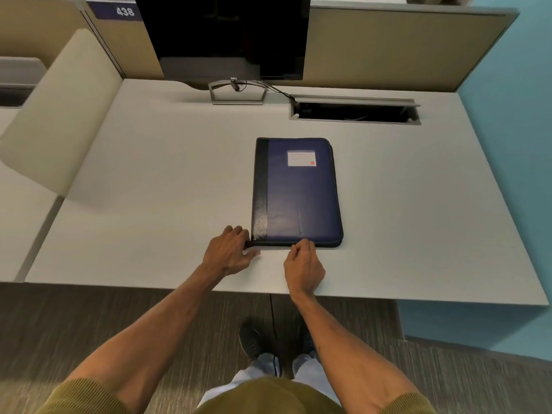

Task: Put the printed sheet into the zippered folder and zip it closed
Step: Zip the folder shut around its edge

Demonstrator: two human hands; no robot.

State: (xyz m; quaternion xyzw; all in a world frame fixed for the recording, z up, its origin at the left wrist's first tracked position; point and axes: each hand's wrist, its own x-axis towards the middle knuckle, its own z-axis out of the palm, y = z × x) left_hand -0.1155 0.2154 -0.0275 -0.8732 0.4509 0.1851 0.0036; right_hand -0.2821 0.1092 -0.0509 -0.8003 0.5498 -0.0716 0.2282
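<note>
Roughly at the centre of the frame, a dark blue zippered folder (301, 198) lies flat and closed on a pale desk (149, 174), with its black spine toward the left. The printed sheet is not in sight; presumably it is already inside.

The left hand (228, 252) curls its fingers round the folder's lower left corner, bracing it. The right hand (304, 264) pinches the folder's near edge, where the zip runs. The pull itself is hidden under the fingers.

To zip well, keep that corner pinned, draw the pull steadily along the track, and slow at the rounded corners so no paper catches.

A dark monitor (227, 34) stands at top centre, an open cable hatch (354, 110) at upper right, and a beige padded panel (59, 115) at upper left. All are well apart from the folder, so none should hinder the zip.
</note>
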